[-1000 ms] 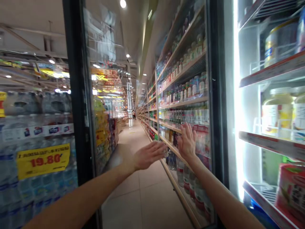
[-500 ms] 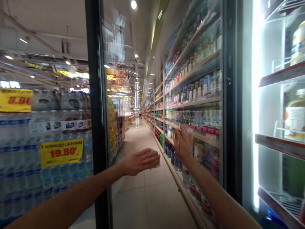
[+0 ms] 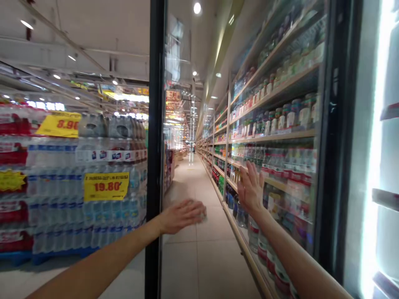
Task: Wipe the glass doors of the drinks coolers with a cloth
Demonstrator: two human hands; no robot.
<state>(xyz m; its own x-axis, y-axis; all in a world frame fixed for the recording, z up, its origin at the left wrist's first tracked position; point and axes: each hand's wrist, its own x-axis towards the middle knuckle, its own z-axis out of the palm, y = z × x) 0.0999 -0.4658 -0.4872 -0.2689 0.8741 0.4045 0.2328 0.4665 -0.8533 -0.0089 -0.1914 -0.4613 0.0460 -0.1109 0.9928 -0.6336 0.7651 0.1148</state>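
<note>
One upright, black-framed glass cooler door (image 3: 155,124) straight ahead, long axis vertical; left hand (image 3: 181,216) low, nearer its left edge, fingers pointing right; right hand (image 3: 251,189) higher, farther right, fingers up. Each grip flattened, without visible hold; contact with glass unclear.

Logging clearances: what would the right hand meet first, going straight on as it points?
The right hand would likely meet the clear glass pane of the black-framed door; depth is unclear, so they may already touch.

Left hand (image 3: 181,216) and right hand (image 3: 251,189) reach toward a black-framed glass door (image 3: 156,133).
</note>
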